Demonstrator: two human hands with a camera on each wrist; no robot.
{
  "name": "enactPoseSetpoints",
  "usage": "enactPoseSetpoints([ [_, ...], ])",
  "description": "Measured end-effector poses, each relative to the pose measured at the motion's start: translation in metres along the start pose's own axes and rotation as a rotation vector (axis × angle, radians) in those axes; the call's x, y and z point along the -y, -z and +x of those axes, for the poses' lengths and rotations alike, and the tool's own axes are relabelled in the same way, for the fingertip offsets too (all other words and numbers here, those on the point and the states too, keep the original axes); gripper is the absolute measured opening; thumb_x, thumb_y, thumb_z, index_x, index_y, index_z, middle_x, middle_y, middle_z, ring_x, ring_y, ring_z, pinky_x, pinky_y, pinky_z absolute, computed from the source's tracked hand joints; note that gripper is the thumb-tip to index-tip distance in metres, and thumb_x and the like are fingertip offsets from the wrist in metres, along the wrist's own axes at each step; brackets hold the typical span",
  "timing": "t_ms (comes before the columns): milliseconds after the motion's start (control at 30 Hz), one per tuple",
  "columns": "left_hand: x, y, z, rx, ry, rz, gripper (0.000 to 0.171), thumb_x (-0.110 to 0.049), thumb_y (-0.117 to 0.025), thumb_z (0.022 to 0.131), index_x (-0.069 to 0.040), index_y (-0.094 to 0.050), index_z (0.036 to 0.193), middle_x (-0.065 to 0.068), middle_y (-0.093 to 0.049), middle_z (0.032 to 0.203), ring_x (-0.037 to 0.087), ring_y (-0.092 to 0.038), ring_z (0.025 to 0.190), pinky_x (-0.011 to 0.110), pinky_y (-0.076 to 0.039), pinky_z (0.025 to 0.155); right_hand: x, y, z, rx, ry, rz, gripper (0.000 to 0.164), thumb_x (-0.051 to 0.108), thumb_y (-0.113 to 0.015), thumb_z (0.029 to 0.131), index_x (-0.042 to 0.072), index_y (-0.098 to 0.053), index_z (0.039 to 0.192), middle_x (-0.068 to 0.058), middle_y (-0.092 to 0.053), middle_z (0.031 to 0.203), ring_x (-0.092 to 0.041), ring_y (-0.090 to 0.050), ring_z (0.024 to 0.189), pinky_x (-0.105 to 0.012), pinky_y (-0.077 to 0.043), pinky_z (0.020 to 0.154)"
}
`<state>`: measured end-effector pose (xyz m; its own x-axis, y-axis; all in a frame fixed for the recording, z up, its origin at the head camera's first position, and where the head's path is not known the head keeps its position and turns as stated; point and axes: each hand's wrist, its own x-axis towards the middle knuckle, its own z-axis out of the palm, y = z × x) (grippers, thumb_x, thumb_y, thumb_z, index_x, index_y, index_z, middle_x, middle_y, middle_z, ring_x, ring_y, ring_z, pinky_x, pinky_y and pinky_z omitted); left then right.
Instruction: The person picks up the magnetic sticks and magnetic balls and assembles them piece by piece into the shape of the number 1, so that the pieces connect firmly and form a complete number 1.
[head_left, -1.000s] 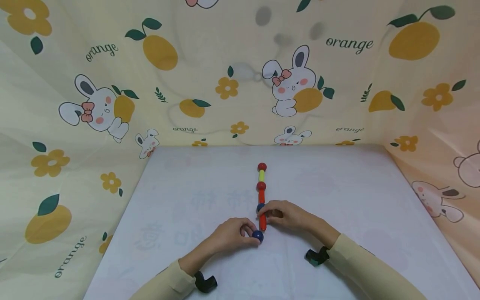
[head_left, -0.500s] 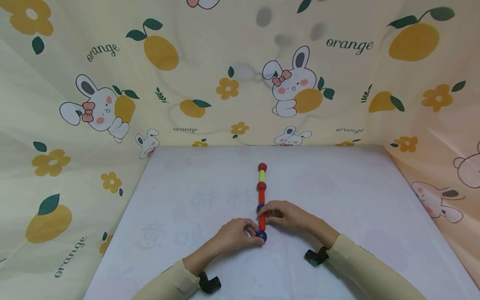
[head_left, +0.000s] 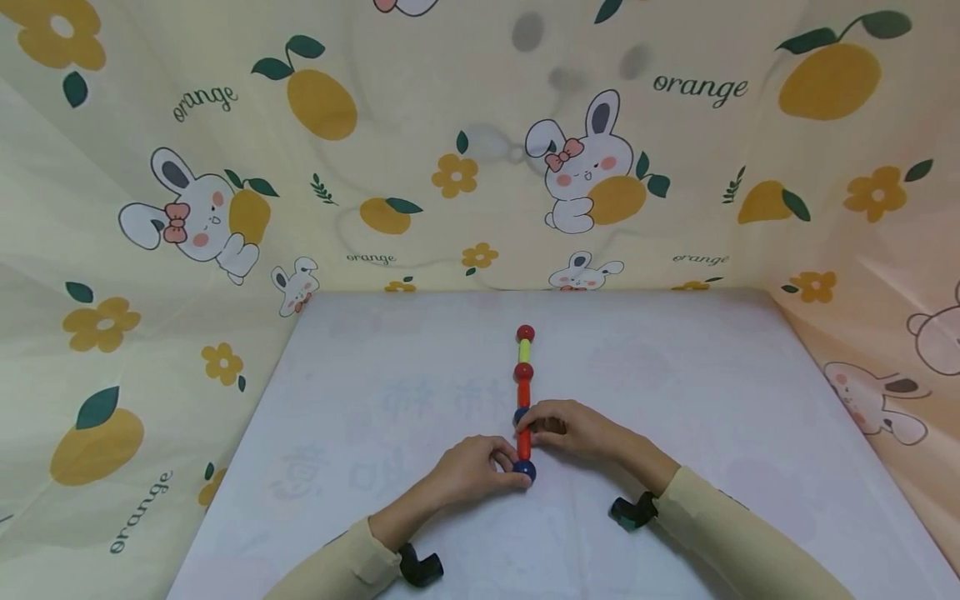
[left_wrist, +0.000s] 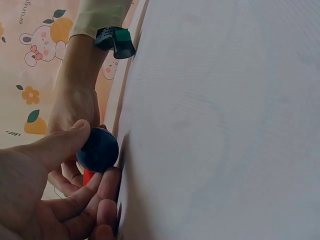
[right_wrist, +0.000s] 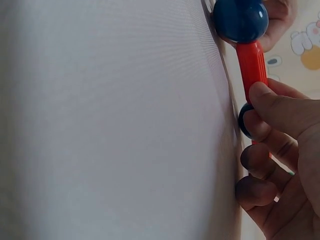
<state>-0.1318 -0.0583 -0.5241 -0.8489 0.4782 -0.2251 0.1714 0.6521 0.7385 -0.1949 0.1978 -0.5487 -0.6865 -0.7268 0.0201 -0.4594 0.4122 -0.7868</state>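
A straight chain of balls and rods lies on the white tabletop in the head view. From the far end come a red ball [head_left: 525, 333], a yellow-green rod [head_left: 524, 352], a second red ball [head_left: 523, 372] and a red rod [head_left: 523, 392]. A partly covered blue ball [head_left: 520, 414], another red rod [head_left: 524, 447] and the near blue ball [head_left: 525, 472] follow. My left hand [head_left: 474, 471] pinches that near ball [left_wrist: 98, 150] between thumb and fingers. With thumb and fingertips, my right hand [head_left: 573, 427] grips the nearer red rod [right_wrist: 251, 67] beside the middle blue ball, which its fingers partly hide.
The white table [head_left: 360, 358] stretches out around the chain. Behind it and at both sides hangs a cloth [head_left: 450, 100] printed with rabbits and oranges. Each wrist carries a small black camera mount, the right one [head_left: 633, 512] close above the table.
My left hand has moved slightly right, bringing the near blue ball from beside the chain's near end to the end of the red rod. The right hand has stayed in place.
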Motion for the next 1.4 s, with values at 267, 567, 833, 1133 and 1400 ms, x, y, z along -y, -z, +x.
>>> enactPoseSetpoints([
  [267,-0.0008,-0.002,0.0003,-0.006,-0.005,0.015,0.035,-0.046,-0.09,0.086,-0.02,-0.075,0.104,-0.015,-0.068,0.082,0.004,-0.059,0.08,0.029,-0.046,0.071,0.0014,0.0013,-0.0008,0.001,-0.004,-0.02,0.031,0.013,-0.074,0.103,0.026,-0.074,0.13,0.008,-0.071,0.122,-0.011,-0.058,0.091,-0.025,-0.052,0.076],
  [567,0.0015,-0.0048,0.003,-0.012,-0.008,0.027,0.034,-0.049,-0.09,0.086,-0.023,-0.074,0.102,-0.016,-0.066,0.081,0.005,-0.058,0.079,0.029,-0.045,0.07,0.0015,0.0023,-0.0026,0.0,0.001,-0.01,0.03,0.015,-0.075,0.103,0.025,-0.074,0.131,0.007,-0.071,0.123,-0.012,-0.059,0.092,-0.025,-0.054,0.077],
  [833,0.0048,-0.0067,0.0042,-0.013,-0.004,0.024,0.034,-0.051,-0.089,0.086,-0.025,-0.074,0.104,-0.016,-0.065,0.079,0.006,-0.057,0.079,0.028,-0.043,0.068,-0.0003,0.0025,-0.0023,0.001,0.009,-0.02,0.03,0.014,-0.076,0.102,0.025,-0.074,0.13,0.007,-0.071,0.125,-0.011,-0.06,0.095,-0.026,-0.056,0.078],
  [1133,0.0025,-0.0057,0.0029,-0.009,-0.009,0.023,0.033,-0.05,-0.089,0.086,-0.026,-0.074,0.104,-0.016,-0.065,0.079,0.005,-0.057,0.078,0.027,-0.043,0.067,0.0025,0.0031,-0.0027,0.005,-0.001,-0.019,0.03,0.013,-0.075,0.102,0.025,-0.074,0.13,0.007,-0.071,0.124,-0.012,-0.059,0.094,-0.026,-0.055,0.078],
  [1400,0.0006,-0.0041,0.0,0.008,-0.013,0.005,0.03,-0.046,-0.089,0.088,-0.024,-0.075,0.102,-0.014,-0.067,0.081,0.006,-0.057,0.078,0.029,-0.044,0.069,0.0038,0.0029,-0.0042,0.013,-0.016,-0.016,0.03,0.014,-0.075,0.102,0.025,-0.074,0.13,0.006,-0.071,0.126,-0.012,-0.06,0.095,-0.026,-0.055,0.078],
])
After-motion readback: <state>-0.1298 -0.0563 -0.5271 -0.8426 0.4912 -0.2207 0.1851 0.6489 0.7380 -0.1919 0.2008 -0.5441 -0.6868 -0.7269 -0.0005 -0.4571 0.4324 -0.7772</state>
